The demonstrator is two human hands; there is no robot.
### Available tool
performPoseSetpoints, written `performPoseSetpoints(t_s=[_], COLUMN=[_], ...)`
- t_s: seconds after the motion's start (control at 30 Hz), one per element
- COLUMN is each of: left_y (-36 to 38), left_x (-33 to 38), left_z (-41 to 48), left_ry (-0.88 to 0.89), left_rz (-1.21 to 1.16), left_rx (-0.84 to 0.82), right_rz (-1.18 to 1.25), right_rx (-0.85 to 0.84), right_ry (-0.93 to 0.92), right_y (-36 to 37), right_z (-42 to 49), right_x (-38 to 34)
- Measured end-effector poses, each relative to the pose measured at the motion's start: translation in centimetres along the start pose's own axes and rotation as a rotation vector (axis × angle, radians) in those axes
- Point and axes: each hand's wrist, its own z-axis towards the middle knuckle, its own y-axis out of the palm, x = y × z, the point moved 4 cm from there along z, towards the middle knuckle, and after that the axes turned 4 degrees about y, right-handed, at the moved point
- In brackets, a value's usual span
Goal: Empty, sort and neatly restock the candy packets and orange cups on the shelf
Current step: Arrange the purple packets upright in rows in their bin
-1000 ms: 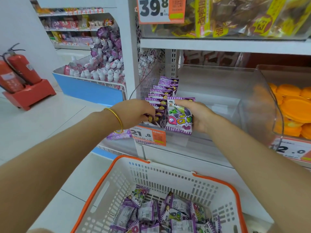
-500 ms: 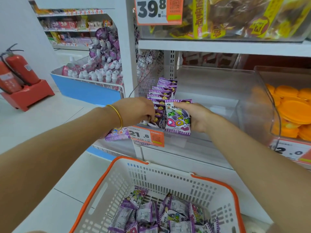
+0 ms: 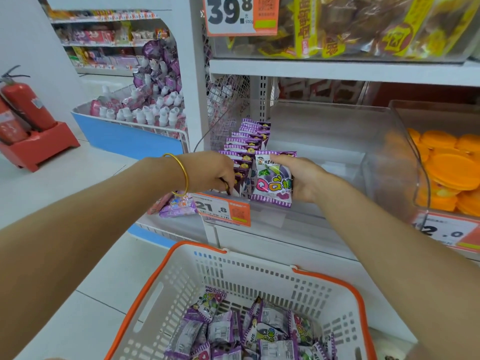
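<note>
Head view.

- Candy packet (image 3: 274, 178): glossy purple-and-white pouch with crimped edges. It stands upright, long axis vertical, printed face toward the camera, at the front left of the clear bin (image 3: 337, 131).
- Right hand (image 3: 305, 178): fingers wrapped round the packet's right edge.
- Row of packets (image 3: 246, 144): same pouches set on edge, filed front to back along the bin's left wall.
- Left hand (image 3: 210, 172): fingers curled over the row's front packets, gripping them.
- Basket (image 3: 259, 258): white perforated plastic with an orange rim, below the bin. It holds loose packets (image 3: 233, 331) at mixed angles.
- Orange cups (image 3: 446, 165): round and smooth, piled right of the bin.
</note>
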Motion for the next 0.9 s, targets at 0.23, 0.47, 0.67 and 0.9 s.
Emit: performPoseSetpoints(t_s=[0.23,0.47,0.67,0.9], left_y=[-0.6,2.0,2.3,3.5], left_x=[-0.3,1.4,0.4,-0.5], left_z=[-0.7,0.7,1.0,2.4], left_ry=[-0.178,-0.201,-0.243,-0.304], left_rz=[-0.253,-0.12,-0.162,-0.098], left_rx=[0.249,0.185,0.286,0.318], right_rz=[0.044,0.104,0.122,-0.264], right_rx=[0.003,0.105,0.261,0.438], right_ry=[-0.01,-0.014,-0.049,-0.142], right_y=[-0.3,-1.0,-3.5,-5.5], right_z=[0.5,1.0,2.3,6.1], right_x=[-0.1,-0.1,-0.5,-3.1])
